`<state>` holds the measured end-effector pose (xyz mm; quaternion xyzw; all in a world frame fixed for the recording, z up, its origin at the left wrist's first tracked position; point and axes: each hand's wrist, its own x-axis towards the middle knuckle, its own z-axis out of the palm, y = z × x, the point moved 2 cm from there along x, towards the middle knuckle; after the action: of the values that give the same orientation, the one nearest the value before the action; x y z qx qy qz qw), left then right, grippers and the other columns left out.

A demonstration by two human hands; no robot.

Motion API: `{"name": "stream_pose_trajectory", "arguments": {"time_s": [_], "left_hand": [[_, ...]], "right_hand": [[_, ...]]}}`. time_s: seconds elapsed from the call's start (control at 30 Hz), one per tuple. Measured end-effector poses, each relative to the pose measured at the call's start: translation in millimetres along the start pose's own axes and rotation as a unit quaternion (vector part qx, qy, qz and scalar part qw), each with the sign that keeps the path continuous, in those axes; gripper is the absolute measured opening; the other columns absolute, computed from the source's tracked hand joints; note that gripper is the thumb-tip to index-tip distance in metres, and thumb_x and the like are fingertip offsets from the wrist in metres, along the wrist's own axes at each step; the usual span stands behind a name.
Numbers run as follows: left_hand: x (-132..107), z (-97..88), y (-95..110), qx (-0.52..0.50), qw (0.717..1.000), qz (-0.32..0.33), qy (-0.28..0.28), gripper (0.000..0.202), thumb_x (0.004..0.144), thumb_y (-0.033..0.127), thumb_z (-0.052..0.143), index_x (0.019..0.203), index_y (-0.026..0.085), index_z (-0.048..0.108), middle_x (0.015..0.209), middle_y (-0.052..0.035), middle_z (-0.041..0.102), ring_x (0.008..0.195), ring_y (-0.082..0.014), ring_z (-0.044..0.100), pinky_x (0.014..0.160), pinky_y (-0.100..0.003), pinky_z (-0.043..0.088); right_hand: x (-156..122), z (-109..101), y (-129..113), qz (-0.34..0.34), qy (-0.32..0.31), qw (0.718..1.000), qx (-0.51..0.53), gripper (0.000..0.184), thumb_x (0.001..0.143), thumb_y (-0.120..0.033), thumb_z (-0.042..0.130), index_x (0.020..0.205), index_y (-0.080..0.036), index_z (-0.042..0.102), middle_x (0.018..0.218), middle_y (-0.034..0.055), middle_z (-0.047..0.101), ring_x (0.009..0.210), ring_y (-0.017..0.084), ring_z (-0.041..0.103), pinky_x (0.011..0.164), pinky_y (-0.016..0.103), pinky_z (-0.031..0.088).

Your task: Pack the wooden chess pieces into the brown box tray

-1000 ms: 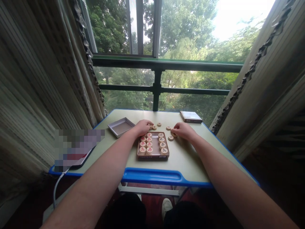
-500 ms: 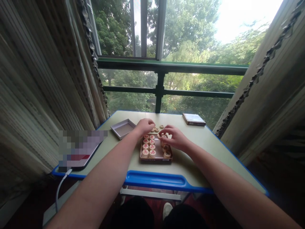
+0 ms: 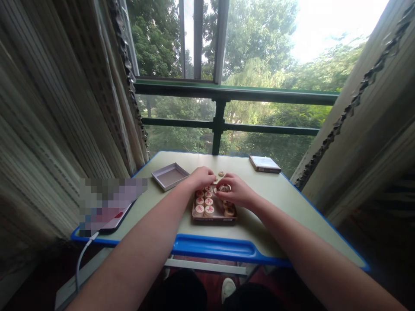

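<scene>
Probably a home: small blue-edged desk (image 3: 207,247) at a curtained window (image 3: 227,65), trees outside.

A second earlier the right hand (image 3: 237,193) rested on the table (image 3: 285,203) beside the brown tray (image 3: 214,219), fingers on the loose wooden pieces there; it then moved left over the tray's far right part, and by now it held a piece (image 3: 224,188) at its fingertips above the tray. The left hand (image 3: 201,178) drew slightly nearer the tray's far edge, and the loose pieces to the right of the tray were gone from sight
</scene>
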<state>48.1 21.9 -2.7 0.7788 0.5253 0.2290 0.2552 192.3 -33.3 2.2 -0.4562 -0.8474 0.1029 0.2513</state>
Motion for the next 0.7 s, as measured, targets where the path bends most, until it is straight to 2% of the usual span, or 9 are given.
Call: {"name": "stream_pose_trajectory", "arguments": {"time_s": [0.2,0.33,0.7], "left_hand": [[-3.2,2.1,2.9,-0.04,0.999,-0.01,-0.029,0.022,0.065,0.022,0.048,0.067,0.012,0.068,0.055,-0.0005,0.059,0.048,-0.0111,0.048,0.046,-0.021,0.034],[-4.9,3.3,5.7,-0.037,0.998,-0.015,-0.039,0.021,0.065,0.021,0.047,0.063,0.012,0.067,0.048,0.0009,0.053,0.044,-0.0102,0.043,0.043,-0.021,0.03],[-8.1,4.7,10.5,-0.027,0.998,0.006,-0.063,0.023,0.066,0.024,0.048,0.063,0.012,0.067,0.049,0.0006,0.053,0.045,-0.0099,0.043,0.044,-0.021,0.031]], "right_hand": [[-1.8,-3.4,-1.8,-0.028,-0.002,1.0,-0.009,0.018,0.072,-0.033,0.063,0.081,-0.019,0.069,0.08,0.0047,0.055,0.079,0.017,0.052,0.073,0.029,0.041],[-2.9,-4.8,-4.1,-0.038,-0.018,0.999,-0.032,0.018,0.071,-0.034,0.064,0.079,-0.019,0.069,0.08,0.0052,0.056,0.083,0.019,0.052,0.075,0.03,0.041],[-5.2,-7.0,-9.4,-0.04,-0.033,0.995,-0.083,0.02,0.07,-0.035,0.063,0.082,-0.021,0.069,0.079,0.0053,0.058,0.08,0.019,0.052,0.069,0.028,0.041]]}}
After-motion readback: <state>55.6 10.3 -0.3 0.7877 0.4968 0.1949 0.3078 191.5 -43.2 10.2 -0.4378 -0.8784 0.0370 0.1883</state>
